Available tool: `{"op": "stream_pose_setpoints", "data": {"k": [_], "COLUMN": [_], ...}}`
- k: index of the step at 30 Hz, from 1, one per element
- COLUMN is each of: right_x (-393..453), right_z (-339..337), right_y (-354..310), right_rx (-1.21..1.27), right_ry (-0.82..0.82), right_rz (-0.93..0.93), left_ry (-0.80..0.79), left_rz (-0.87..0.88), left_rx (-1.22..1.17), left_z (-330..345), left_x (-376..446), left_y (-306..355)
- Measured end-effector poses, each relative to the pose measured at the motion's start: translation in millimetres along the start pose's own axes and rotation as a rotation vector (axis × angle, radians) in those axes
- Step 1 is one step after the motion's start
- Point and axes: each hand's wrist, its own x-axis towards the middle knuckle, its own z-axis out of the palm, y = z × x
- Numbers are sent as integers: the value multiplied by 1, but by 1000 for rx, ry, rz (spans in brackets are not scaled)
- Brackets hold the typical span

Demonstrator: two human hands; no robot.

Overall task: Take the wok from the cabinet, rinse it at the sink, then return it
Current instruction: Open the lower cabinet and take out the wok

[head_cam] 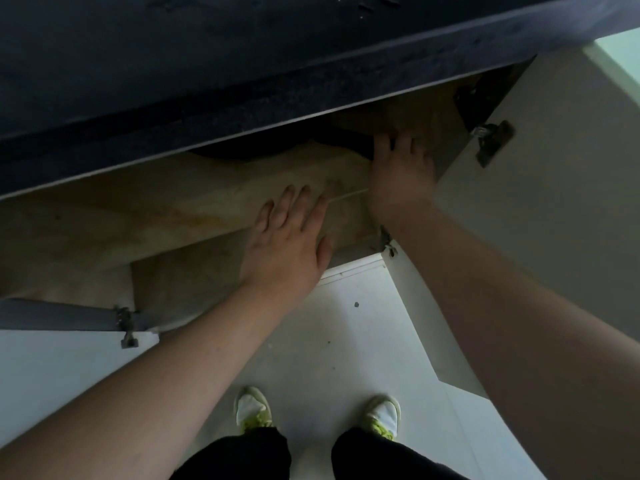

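Both forearms fill the lower frame, reaching forward and down. Below them: black trousers (pixel 242 455), white shoes with yellow-green laces (pixel 254 410), white floor (pixel 346 341).

Left hand (pixel 287 244) hovers palm-down at the front edge of the open cabinet, fingers (pixel 294 202) spread apart and straight, holding nothing. Whether it touches the shelf is unclear.

Right hand (pixel 401 174) is further in, at the right side of the cabinet opening, palm down. Its fingers (pixel 398 143) are apart, tips reaching onto or over a dark rounded shape. Cannot tell if they actually grip anything; no closed grasp visible.

Cabinet shelf (pixel 156 209) is beige with yellowish staining. Right cabinet door (pixel 554 202) is swung wide open, with a metal hinge (pixel 491 136) on its inner face. Left door (pixel 52 318) is also open, seen edge-on, with a hinge at its end.

Wok (pixel 242 152): likely the dark curved shape at the back of the shelf, mostly hidden under the surface edge and in deep shadow. It sits inside the cabinet, not lifted out. Details are too dark to read.

Dark surface (pixel 242 64) overhangs the cabinet across the top of the frame, with a pale strip along its front lip.
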Motion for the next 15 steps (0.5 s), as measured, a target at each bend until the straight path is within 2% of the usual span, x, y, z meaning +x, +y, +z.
{"op": "stream_pose_setpoints", "data": {"k": [1,2,4,7,9,12,15], "right_x": [-5,-10,-16,-11,-5,-3,-9], "right_z": [-3,-5,-6,-13,-14,-14,-14], "right_y": [-5,-9,-20,-38,-50,-62,-68], "right_rx": [18,54,97,264,523,1074,1220], "right_ry": [11,-66,-324,-547,-745,-956,-990], "right_rz": [-22,-34,-84,-68,33,351,371], "left_ry": [-7,-12,-18,-4,-3,-46,-101], "left_rz": [-12,-26,-45,-65,-90,-132,-186], "left_rx": [-3,-2,6,7,4,-42,-103], "left_z": [1,0,1,3,0,-7,-10], "left_x": [-3,-7,-15,-27,-34,-43,-47], "left_y": [0,0,0,-6,-13,-22,-35]}}
